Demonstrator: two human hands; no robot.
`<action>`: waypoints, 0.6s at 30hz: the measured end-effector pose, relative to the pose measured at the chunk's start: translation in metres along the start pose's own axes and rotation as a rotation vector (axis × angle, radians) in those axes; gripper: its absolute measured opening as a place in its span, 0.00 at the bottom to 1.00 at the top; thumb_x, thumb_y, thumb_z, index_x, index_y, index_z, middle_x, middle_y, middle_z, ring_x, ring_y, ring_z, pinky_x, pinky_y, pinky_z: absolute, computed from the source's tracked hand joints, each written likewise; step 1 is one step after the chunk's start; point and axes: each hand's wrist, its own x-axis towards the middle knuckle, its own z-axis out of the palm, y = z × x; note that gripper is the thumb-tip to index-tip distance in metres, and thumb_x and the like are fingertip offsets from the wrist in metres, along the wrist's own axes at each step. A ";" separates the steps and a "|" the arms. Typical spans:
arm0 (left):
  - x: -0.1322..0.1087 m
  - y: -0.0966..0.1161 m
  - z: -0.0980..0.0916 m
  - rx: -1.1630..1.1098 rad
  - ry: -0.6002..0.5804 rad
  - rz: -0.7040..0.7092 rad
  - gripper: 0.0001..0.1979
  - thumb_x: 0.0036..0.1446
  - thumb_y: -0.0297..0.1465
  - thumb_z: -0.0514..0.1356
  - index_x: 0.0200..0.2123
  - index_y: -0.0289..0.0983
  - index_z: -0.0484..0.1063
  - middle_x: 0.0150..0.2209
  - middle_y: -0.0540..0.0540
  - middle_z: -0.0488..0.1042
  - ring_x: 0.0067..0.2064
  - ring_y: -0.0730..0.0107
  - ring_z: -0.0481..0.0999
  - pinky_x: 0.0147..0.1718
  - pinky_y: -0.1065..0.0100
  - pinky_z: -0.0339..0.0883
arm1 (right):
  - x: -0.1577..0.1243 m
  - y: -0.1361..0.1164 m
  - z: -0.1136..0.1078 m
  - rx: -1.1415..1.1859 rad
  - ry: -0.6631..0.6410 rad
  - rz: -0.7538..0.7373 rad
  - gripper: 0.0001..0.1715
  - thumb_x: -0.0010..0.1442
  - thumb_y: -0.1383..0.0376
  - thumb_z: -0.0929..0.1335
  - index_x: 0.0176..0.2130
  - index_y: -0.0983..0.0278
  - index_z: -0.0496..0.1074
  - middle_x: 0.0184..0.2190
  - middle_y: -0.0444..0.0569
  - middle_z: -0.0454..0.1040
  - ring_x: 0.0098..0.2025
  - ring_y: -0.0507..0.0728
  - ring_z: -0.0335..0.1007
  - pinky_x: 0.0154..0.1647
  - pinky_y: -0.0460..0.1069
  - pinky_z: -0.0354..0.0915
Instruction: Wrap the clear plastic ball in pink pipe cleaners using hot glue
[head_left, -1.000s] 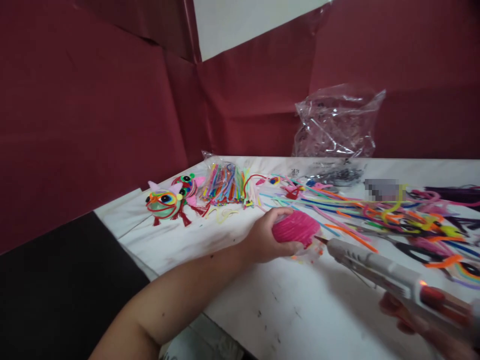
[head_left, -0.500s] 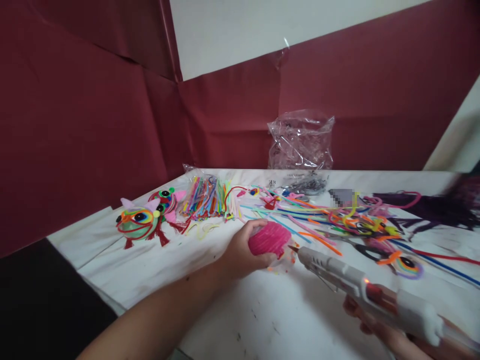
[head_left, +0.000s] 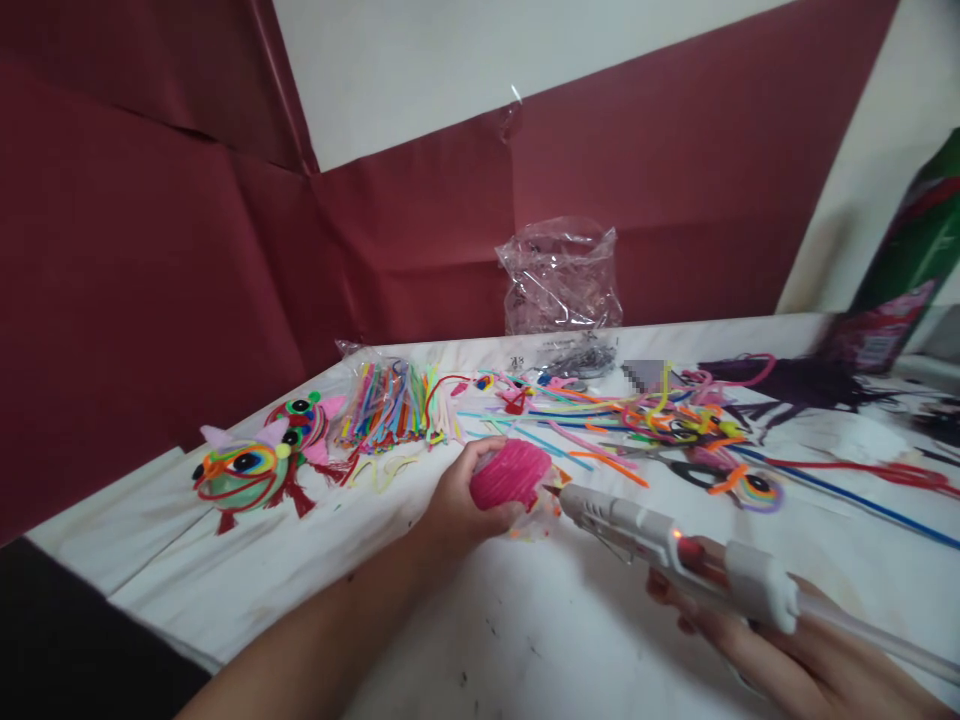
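My left hand (head_left: 450, 505) is closed round a pink ball wrapped in fuzzy pipe cleaner (head_left: 511, 473), held just above the white table (head_left: 570, 630). My right hand (head_left: 780, 655) grips a white hot glue gun (head_left: 675, 548) at the lower right. The gun's nozzle points left and touches the ball's right side. A glue stick pokes out of the gun's back end.
Two finished colourful fish figures (head_left: 244, 470) lie at the left. A bag of short coloured sticks (head_left: 390, 403) and loose pipe cleaners (head_left: 637, 415) spread across the middle. A crumpled clear plastic bag (head_left: 562, 275) stands against the red wall. Black scissors (head_left: 697, 472) lie among the pipe cleaners.
The camera has swung right and up, so everything sits further left in view. Both hands keep their hold, with the nozzle still at the ball.
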 end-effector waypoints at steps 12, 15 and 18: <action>0.004 0.003 0.002 0.127 0.043 0.021 0.34 0.40 0.39 0.70 0.51 0.36 0.64 0.53 0.36 0.70 0.52 0.51 0.72 0.47 0.61 0.68 | 0.015 -0.052 -0.031 0.124 -0.083 -0.148 0.18 0.61 0.56 0.59 0.33 0.57 0.74 0.29 0.47 0.79 0.31 0.58 0.77 0.31 0.49 0.73; 0.004 0.006 0.003 0.160 0.066 0.020 0.34 0.40 0.39 0.69 0.51 0.36 0.65 0.54 0.36 0.69 0.52 0.50 0.72 0.48 0.60 0.67 | 0.017 -0.056 -0.036 0.134 -0.124 -0.180 0.14 0.60 0.61 0.59 0.35 0.57 0.73 0.31 0.45 0.79 0.33 0.56 0.76 0.32 0.47 0.72; 0.003 0.009 0.006 0.161 0.088 0.025 0.34 0.41 0.39 0.69 0.51 0.36 0.65 0.55 0.36 0.69 0.54 0.49 0.71 0.49 0.59 0.67 | 0.019 -0.059 -0.038 0.128 -0.132 -0.209 0.13 0.59 0.63 0.60 0.36 0.57 0.73 0.30 0.44 0.78 0.32 0.55 0.75 0.34 0.47 0.72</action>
